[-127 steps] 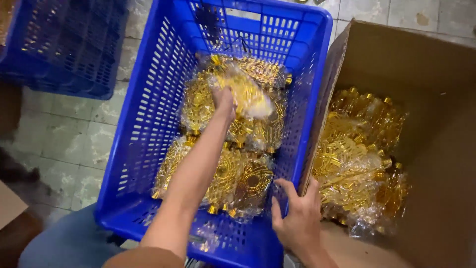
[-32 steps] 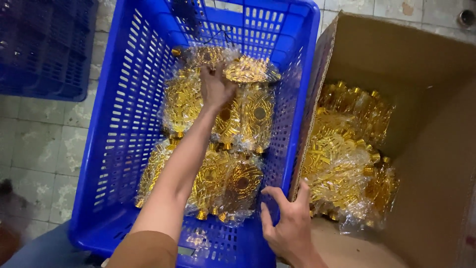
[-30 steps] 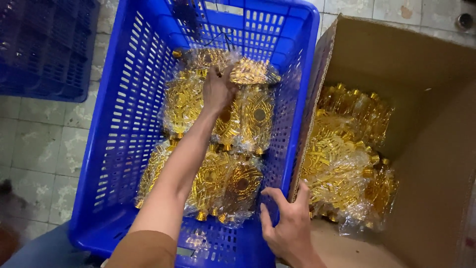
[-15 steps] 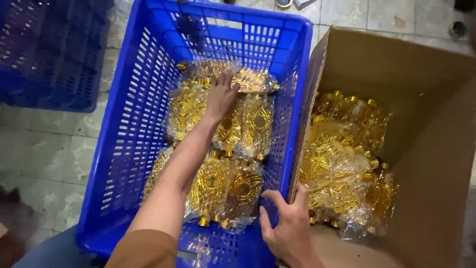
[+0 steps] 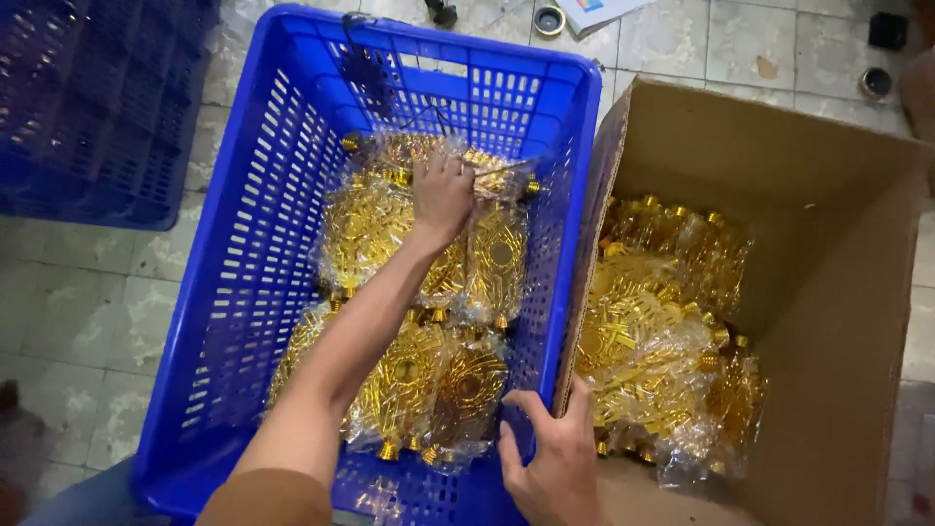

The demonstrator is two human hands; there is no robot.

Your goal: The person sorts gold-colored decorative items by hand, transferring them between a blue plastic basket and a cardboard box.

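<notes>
We see a pale tiled floor (image 5: 88, 292) carrying a blue slatted crate (image 5: 243, 292), an open cardboard box (image 5: 838, 292) just beside it — their walls touching — a second blue crate (image 5: 97, 107), and small round lids (image 5: 549, 19).

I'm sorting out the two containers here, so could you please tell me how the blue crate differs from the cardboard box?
The blue plastic crate has perforated, slotted walls; the brown cardboard box has solid walls. The left hand reaches into the crate, while the right hand grips the rim where crate and box meet. Both stand on the tiled floor and hold clear bags of gold-coloured ornamental parts.
</notes>
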